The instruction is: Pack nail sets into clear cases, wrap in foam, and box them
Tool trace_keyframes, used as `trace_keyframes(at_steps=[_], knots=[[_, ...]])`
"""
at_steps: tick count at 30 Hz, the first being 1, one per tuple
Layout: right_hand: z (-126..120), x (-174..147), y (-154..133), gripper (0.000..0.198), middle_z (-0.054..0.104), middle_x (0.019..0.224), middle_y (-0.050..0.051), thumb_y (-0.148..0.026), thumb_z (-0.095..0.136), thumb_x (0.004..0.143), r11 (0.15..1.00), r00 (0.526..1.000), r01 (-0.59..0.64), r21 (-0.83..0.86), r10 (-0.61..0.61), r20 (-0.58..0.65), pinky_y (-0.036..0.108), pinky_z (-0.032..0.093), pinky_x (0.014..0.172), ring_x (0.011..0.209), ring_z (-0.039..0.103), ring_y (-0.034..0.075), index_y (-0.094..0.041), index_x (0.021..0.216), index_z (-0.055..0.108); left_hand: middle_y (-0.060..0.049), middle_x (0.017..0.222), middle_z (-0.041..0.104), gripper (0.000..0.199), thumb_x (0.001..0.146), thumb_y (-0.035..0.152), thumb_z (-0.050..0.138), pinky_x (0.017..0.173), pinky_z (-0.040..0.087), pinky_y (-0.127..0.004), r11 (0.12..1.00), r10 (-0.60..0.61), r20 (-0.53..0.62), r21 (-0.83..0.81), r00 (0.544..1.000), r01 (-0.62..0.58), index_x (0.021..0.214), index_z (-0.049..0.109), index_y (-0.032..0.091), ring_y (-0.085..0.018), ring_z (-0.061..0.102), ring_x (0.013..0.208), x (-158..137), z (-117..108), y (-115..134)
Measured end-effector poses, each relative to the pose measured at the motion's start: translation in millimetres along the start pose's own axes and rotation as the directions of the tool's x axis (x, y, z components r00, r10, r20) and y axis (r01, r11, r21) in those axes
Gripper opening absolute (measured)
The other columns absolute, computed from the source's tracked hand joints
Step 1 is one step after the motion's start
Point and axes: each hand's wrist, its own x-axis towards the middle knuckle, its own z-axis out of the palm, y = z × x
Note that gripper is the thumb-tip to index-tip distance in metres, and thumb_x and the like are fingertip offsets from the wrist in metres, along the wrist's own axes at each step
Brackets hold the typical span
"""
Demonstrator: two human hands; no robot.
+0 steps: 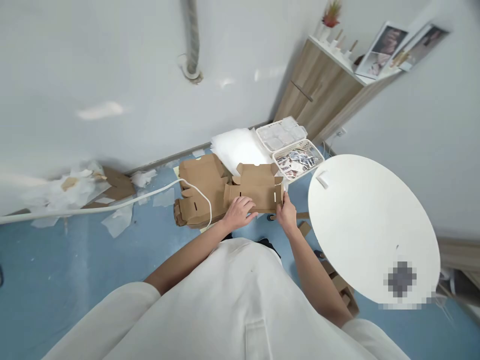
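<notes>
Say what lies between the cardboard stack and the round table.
In the head view: the unfolded box, the right hand at its edge, then blue floor with a brown strip.

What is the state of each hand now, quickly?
Left hand: touching the open brown cardboard box; grip cannot be told.
Right hand: closed, holding the box's right end.

Bright, diffuse light leaves glare on the wall [123,60]; pixelation masks part of the round table's near edge [365,295].
</notes>
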Motion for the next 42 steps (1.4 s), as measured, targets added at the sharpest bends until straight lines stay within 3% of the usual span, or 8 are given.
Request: trace_keyframes(at_steps=[5,9,13,17,23,27,37,42], knots=[[-40.2,-14.7,59.1,0.061,0.060,0.111,0.012,-0.032,0.036,0.083,0.993,0.984,-0.081,0.085,0.093,-0.154,0.039,0.049,0.075,0.090,0.060,0.026,-0.017,0.140,0.023,-0.013,0.131,0.041,0.043,0.079,0.043,0.052,0.102,0.022,-0.047,0.996,-0.093,-0.118,0.006,0.989,0.094,0.116,0.051,0.021,-0.031,0.034,0.123,40.2,17.4,32.8],[-76.4,-30.9,110.5,0.064,0.058,0.116,0.011,-0.035,0.037,0.082,0.978,0.941,-0.123,0.166,0.168,-0.292,0.041,0.050,0.075,0.092,0.060,0.026,-0.019,0.141,0.020,-0.018,0.139,0.028,0.069,0.073,0.040,0.060,0.102,0.024,-0.050,0.956,-0.292,-0.260,-0.107,0.920,0.273,0.132,0.032,0.016,-0.032,0.028,0.128,73.4,47.5,56.1],[-108.1,-50.7,158.1,0.063,0.057,0.118,0.008,-0.034,0.036,0.082,0.963,0.897,-0.164,0.215,0.236,-0.374,0.041,0.051,0.073,0.089,0.060,0.024,-0.024,0.141,0.018,-0.015,0.127,0.045,0.062,0.074,0.034,0.059,0.090,0.042,-0.041,0.848,-0.416,-0.019,-0.369,0.909,0.380,0.128,0.036,0.017,-0.024,0.050,0.112,100.0,96.3,72.9],[-128.5,-76.2,199.9,0.064,0.055,0.121,0.009,-0.033,0.035,0.082,0.936,0.851,-0.248,0.251,0.334,-0.405,0.041,0.052,0.071,0.086,0.061,0.024,-0.023,0.142,0.018,-0.011,0.107,0.060,0.041,0.074,0.027,0.058,0.077,0.050,-0.032,0.752,-0.368,0.227,-0.498,0.902,0.432,0.113,0.050,0.014,-0.019,0.061,0.090,117.3,151.2,97.6],[-138.0,-114.3,244.0,0.064,0.050,0.129,0.010,-0.029,0.036,0.080,0.889,0.777,-0.387,0.244,0.457,-0.433,0.042,0.047,0.086,0.107,0.055,0.027,-0.018,0.141,0.019,-0.010,0.105,0.062,0.041,0.070,0.014,0.058,0.077,0.049,-0.032,0.826,-0.195,0.394,-0.427,0.898,0.367,0.110,0.052,0.014,-0.016,0.061,0.082,128.1,198.9,148.4],[-131.9,-127.0,256.7,0.064,0.045,0.134,0.008,-0.027,0.035,0.080,0.834,0.736,-0.479,0.273,0.551,-0.393,0.043,0.042,0.092,0.116,0.049,0.027,-0.019,0.142,0.018,-0.009,0.108,0.061,0.049,0.067,0.009,0.060,0.077,0.050,-0.030,0.861,-0.108,0.514,-0.380,0.851,0.339,0.114,0.049,0.014,-0.015,0.061,0.081,134.5,213.2,166.9],[-122.2,-115.2,267.0,0.059,0.052,0.127,0.010,-0.039,0.030,0.086,0.662,0.641,-0.596,0.455,0.733,-0.227,0.042,0.041,0.091,0.111,0.053,0.026,-0.018,0.141,0.023,-0.010,0.108,0.062,0.049,0.065,0.004,0.060,0.080,0.050,-0.032,0.799,-0.105,0.623,-0.411,0.775,0.438,0.112,0.052,0.014,-0.017,0.062,0.088,170.3,260.9,149.7],[-124.0,-101.0,278.1,0.059,0.050,0.130,0.006,-0.049,0.025,0.086,0.620,0.616,-0.570,0.540,0.757,-0.219,0.041,0.038,0.096,0.117,0.049,0.024,-0.023,0.139,0.028,-0.013,0.110,0.060,0.052,0.063,0.005,0.064,0.084,0.049,-0.032,0.741,-0.100,0.615,-0.480,0.783,0.471,0.113,0.051,0.012,-0.018,0.062,0.093,188.3,283.2,143.3]])
